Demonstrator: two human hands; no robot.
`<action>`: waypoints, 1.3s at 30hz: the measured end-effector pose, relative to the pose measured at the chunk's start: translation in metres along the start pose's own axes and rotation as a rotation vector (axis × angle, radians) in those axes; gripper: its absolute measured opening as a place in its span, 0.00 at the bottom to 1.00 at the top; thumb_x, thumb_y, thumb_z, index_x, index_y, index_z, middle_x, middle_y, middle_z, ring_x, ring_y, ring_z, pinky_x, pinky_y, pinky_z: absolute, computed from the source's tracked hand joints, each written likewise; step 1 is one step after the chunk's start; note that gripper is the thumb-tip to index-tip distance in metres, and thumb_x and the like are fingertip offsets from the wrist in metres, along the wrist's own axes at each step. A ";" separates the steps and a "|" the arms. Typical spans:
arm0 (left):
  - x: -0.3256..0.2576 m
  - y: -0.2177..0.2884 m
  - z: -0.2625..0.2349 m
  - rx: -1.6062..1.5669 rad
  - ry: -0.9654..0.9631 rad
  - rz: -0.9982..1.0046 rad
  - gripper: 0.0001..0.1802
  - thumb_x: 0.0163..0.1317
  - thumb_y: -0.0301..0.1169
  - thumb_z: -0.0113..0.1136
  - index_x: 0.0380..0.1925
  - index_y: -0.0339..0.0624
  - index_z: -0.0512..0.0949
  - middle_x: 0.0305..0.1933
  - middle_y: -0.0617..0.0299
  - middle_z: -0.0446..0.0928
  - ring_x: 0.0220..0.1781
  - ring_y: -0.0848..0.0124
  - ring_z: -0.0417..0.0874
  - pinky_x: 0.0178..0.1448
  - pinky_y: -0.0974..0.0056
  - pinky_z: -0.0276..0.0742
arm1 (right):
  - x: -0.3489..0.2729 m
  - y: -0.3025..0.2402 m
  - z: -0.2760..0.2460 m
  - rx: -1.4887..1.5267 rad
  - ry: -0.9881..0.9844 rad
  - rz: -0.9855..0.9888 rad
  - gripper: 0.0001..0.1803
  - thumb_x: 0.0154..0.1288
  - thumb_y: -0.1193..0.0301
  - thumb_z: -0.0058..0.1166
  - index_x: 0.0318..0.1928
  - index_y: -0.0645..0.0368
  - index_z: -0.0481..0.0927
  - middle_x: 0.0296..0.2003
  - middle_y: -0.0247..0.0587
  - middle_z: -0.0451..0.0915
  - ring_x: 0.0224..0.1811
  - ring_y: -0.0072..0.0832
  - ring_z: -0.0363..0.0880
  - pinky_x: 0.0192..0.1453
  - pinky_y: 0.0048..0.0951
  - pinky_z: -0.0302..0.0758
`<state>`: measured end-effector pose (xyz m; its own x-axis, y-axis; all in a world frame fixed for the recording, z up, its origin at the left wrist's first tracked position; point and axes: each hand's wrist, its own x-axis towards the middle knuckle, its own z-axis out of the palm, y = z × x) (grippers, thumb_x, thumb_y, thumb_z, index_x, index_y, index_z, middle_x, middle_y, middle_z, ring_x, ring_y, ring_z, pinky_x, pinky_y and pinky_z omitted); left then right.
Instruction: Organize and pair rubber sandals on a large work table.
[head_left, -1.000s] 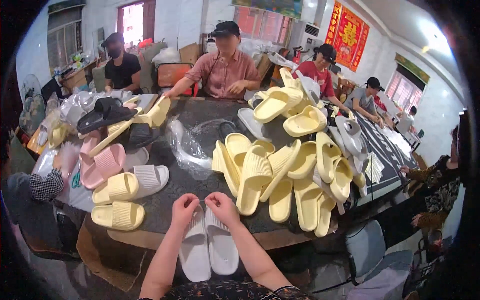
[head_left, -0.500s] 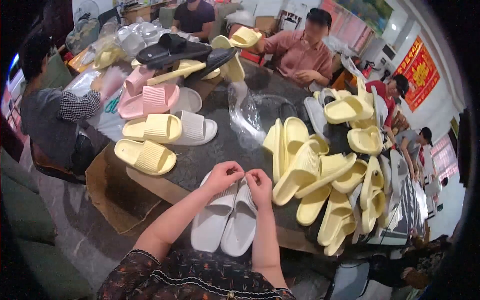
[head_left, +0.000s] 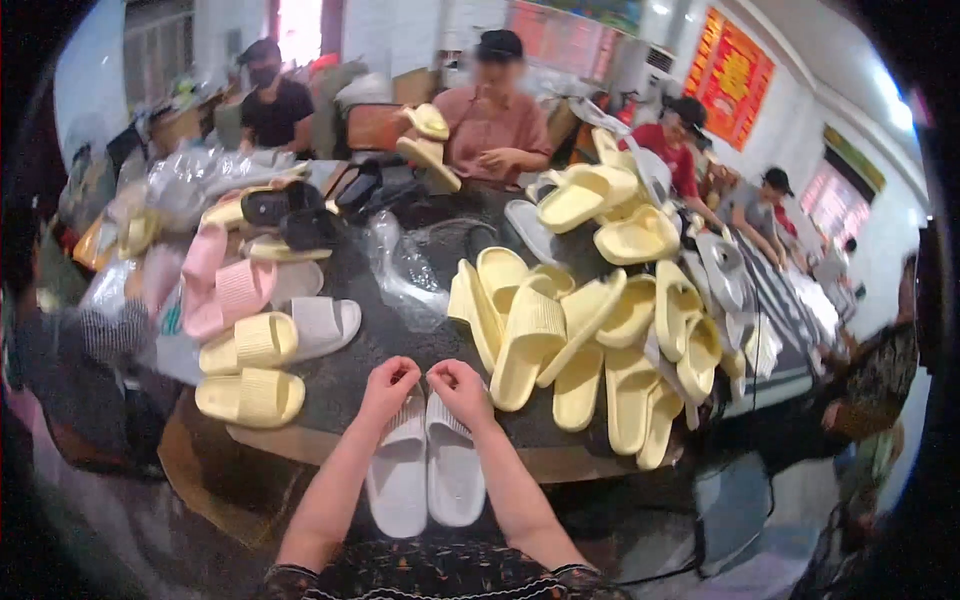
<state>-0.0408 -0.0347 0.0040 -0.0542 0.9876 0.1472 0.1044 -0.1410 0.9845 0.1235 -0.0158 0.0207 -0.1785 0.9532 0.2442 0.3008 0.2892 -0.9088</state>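
Beneath two hands (head_left: 385,392) lie two grey slippers (head_left: 399,488), side by side.

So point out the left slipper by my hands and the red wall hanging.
Left pale grey slipper (head_left: 399,478): head view, on the bare footbed.
Red wall hanging (head_left: 732,78): head view, on the hanging's middle.

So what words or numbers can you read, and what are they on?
Banner on the wall, red: gold writing, which I won't copy out; the smaller characters are too blurred to read.
Grey slippers by the hands: any marks on the soles are too small to read.
Yellow slippers: no readable words or numbers.
Striped surface at right: too blurred to tell if it has letters.
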 end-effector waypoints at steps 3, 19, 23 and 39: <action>0.002 -0.008 0.007 0.052 -0.087 0.035 0.05 0.58 0.27 0.59 0.33 0.37 0.77 0.29 0.68 0.77 0.30 0.81 0.75 0.35 0.74 0.71 | -0.004 0.000 -0.012 -0.052 -0.044 -0.025 0.09 0.58 0.68 0.57 0.35 0.61 0.78 0.26 0.34 0.77 0.28 0.20 0.74 0.36 0.23 0.72; -0.003 0.009 0.003 -0.067 0.039 0.000 0.05 0.58 0.27 0.59 0.32 0.37 0.77 0.29 0.70 0.75 0.31 0.83 0.72 0.37 0.75 0.69 | -0.006 -0.009 -0.011 0.021 -0.046 0.008 0.09 0.59 0.67 0.57 0.36 0.59 0.79 0.26 0.32 0.77 0.28 0.18 0.73 0.34 0.23 0.71; -0.003 0.017 0.007 -0.028 -0.037 -0.040 0.06 0.57 0.27 0.59 0.33 0.37 0.78 0.29 0.69 0.77 0.32 0.81 0.75 0.38 0.73 0.72 | -0.005 -0.004 -0.011 0.041 -0.034 0.015 0.09 0.60 0.67 0.57 0.36 0.60 0.79 0.26 0.32 0.77 0.28 0.18 0.73 0.34 0.23 0.71; -0.002 0.013 0.008 -0.024 0.008 -0.044 0.05 0.58 0.27 0.59 0.33 0.38 0.78 0.27 0.70 0.76 0.30 0.82 0.74 0.35 0.74 0.70 | -0.001 0.007 -0.008 0.111 -0.078 -0.034 0.08 0.60 0.70 0.58 0.35 0.62 0.79 0.24 0.27 0.75 0.27 0.12 0.69 0.32 0.18 0.68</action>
<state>-0.0318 -0.0384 0.0161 -0.0660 0.9924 0.1042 0.0777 -0.0990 0.9920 0.1330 -0.0139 0.0172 -0.2600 0.9321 0.2522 0.1882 0.3051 -0.9335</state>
